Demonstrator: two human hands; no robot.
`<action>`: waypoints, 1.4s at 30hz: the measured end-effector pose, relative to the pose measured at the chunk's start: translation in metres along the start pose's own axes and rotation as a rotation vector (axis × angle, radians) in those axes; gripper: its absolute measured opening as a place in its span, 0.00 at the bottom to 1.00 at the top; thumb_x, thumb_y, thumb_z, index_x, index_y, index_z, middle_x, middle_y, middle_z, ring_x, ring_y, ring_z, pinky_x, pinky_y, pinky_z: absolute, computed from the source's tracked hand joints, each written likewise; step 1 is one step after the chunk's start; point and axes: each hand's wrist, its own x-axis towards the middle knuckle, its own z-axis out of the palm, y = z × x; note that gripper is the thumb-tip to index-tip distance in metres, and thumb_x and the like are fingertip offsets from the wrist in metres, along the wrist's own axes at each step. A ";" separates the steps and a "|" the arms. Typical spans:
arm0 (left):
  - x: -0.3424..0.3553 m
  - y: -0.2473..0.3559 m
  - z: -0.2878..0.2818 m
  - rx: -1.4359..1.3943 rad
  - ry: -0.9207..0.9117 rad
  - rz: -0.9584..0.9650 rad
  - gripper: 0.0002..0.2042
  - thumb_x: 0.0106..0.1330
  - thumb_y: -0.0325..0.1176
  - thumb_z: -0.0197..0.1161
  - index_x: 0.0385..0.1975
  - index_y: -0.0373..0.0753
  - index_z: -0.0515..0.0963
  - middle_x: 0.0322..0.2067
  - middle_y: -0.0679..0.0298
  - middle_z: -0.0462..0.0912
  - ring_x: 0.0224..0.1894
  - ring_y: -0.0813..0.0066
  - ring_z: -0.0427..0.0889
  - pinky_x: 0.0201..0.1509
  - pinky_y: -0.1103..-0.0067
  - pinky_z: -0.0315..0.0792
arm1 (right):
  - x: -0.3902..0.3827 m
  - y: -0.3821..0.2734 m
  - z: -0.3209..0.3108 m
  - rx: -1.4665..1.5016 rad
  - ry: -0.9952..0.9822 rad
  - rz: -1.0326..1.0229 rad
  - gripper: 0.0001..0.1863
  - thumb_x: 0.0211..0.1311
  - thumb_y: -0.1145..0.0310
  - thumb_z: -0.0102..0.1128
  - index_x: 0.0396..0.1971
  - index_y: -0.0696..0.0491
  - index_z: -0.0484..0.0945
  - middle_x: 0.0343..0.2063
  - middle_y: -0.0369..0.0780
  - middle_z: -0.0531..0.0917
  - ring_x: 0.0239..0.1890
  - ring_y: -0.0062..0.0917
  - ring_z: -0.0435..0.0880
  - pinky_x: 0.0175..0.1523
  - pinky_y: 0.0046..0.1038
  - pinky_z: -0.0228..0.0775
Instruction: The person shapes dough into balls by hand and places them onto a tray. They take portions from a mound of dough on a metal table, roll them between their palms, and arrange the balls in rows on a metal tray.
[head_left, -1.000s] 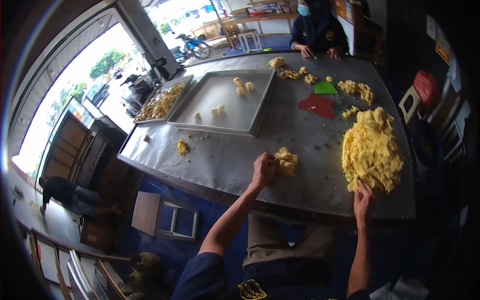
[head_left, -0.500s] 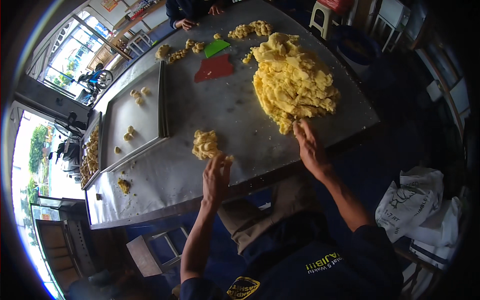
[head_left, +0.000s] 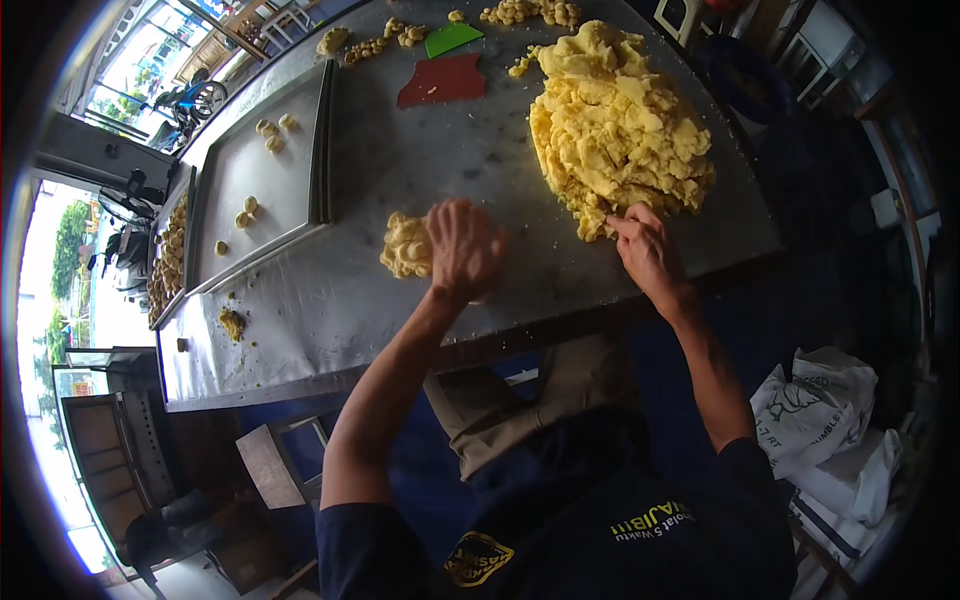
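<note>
A large mound of crumbly yellow dough [head_left: 620, 120] lies on the metal table, right of the middle. At its near edge my right hand [head_left: 652, 255] has its fingers curled, pinching a bit of the dough. To the left is a small heap of paler dough pieces [head_left: 405, 247]. My left hand [head_left: 465, 248] is beside that heap's right side, back of the hand up, covering part of it. Motion blurs its fingers, and whatever lies under the palm is hidden.
A metal tray [head_left: 262, 190] holding several small dough balls is on the left, beside another tray full of filled pieces [head_left: 168, 260]. A red scraper [head_left: 442, 82] and a green scraper [head_left: 453, 39] lie farther back. Yellow crumbs [head_left: 231, 322] sit near the front left edge.
My left hand has moved from the near side of the small heap to its right side. My right hand's fingers, stretched out before, are now curled at the mound's edge. The view has shifted.
</note>
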 end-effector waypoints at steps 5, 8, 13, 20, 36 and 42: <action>-0.008 -0.002 -0.003 -0.062 -0.010 0.033 0.16 0.59 0.39 0.61 0.40 0.35 0.68 0.48 0.49 0.67 0.60 0.47 0.65 0.70 0.50 0.51 | -0.029 -0.004 0.006 -0.061 0.095 0.055 0.23 0.61 0.86 0.53 0.57 0.62 0.74 0.55 0.51 0.76 0.57 0.45 0.76 0.58 0.37 0.73; -0.005 -0.010 -0.004 -0.053 0.044 0.012 0.14 0.60 0.39 0.61 0.38 0.36 0.69 0.46 0.51 0.70 0.54 0.49 0.69 0.63 0.53 0.58 | -0.050 -0.027 0.003 -0.102 0.035 0.048 0.25 0.62 0.89 0.45 0.61 0.63 0.71 0.63 0.51 0.72 0.65 0.46 0.71 0.67 0.36 0.69; -0.029 0.015 0.000 0.238 0.062 -0.068 0.10 0.60 0.37 0.62 0.34 0.39 0.72 0.36 0.58 0.73 0.44 0.58 0.72 0.49 0.61 0.63 | -0.052 -0.011 -0.009 0.013 0.033 -0.077 0.20 0.60 0.87 0.51 0.53 0.63 0.78 0.54 0.49 0.80 0.56 0.44 0.79 0.59 0.36 0.74; -0.043 0.033 -0.014 0.187 0.059 -0.289 0.11 0.64 0.38 0.61 0.40 0.39 0.74 0.41 0.57 0.73 0.48 0.58 0.72 0.52 0.63 0.63 | -0.004 -0.053 0.017 0.113 -0.121 -0.274 0.17 0.57 0.86 0.53 0.46 0.59 0.82 0.46 0.45 0.84 0.49 0.40 0.83 0.53 0.34 0.76; -0.059 0.068 -0.023 -0.917 0.257 -0.908 0.14 0.74 0.34 0.57 0.48 0.29 0.79 0.34 0.55 0.88 0.37 0.71 0.87 0.44 0.77 0.78 | -0.030 -0.069 0.026 0.170 -0.078 -0.208 0.22 0.59 0.82 0.58 0.55 0.57 0.78 0.53 0.48 0.79 0.55 0.39 0.79 0.55 0.35 0.75; -0.035 0.095 -0.024 -1.019 0.128 -0.807 0.12 0.74 0.32 0.57 0.45 0.28 0.80 0.35 0.51 0.88 0.40 0.72 0.87 0.42 0.76 0.80 | -0.029 -0.094 0.042 0.511 0.147 -0.042 0.19 0.56 0.82 0.64 0.50 0.58 0.81 0.43 0.47 0.84 0.47 0.43 0.82 0.53 0.37 0.75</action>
